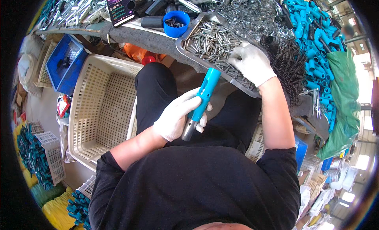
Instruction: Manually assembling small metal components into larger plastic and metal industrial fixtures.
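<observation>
A counter (89, 29) curved across the far side, grey cloth (158, 47) padding its near edge. Pale grey floor (43, 107) showed at left. A green sheet (343, 95) draped the counter's right end; beyond it, bright white patches of light (362, 162) lit the far-right background.

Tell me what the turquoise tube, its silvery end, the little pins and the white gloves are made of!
The turquoise tube looks like smooth plastic: even colour, soft shine. Its silvery end seems polished metal, reflecting brightly. The little pins are probably metal, grey and duller. The white gloves look like matte fabric, softly creased; the fibre is unclear.
</observation>
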The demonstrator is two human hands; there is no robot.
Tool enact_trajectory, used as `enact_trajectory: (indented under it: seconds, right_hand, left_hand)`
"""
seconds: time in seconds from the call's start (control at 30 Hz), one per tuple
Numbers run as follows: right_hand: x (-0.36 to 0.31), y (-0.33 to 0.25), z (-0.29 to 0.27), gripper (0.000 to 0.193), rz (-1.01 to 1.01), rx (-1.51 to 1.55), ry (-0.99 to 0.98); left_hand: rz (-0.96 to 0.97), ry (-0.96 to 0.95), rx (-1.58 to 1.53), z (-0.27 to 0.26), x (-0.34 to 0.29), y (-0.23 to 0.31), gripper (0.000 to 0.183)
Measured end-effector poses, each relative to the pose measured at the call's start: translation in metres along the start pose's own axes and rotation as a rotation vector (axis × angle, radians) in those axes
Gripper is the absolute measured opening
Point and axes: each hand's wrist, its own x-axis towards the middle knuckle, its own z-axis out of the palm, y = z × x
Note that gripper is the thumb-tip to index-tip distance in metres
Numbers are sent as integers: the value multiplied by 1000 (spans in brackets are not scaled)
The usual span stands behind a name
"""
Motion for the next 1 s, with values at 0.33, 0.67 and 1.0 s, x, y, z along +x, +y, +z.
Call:
enact_trajectory:
  seconds: [0.33, 0.67, 1.0]
  right_hand:
    - [-10, -13, -7, 10, -42, 241, 183]
    - [-72, -65, 21, 14, -263, 793, 361]
    - [-93, -57, 44, 17, 39, 1437, 161]
  left_hand:
    - [24, -16, -158, -2, 5, 1, 43]
    - [112, -62, 7, 10, 7, 0, 50]
    - [319, 39, 563, 20, -3, 6, 52]
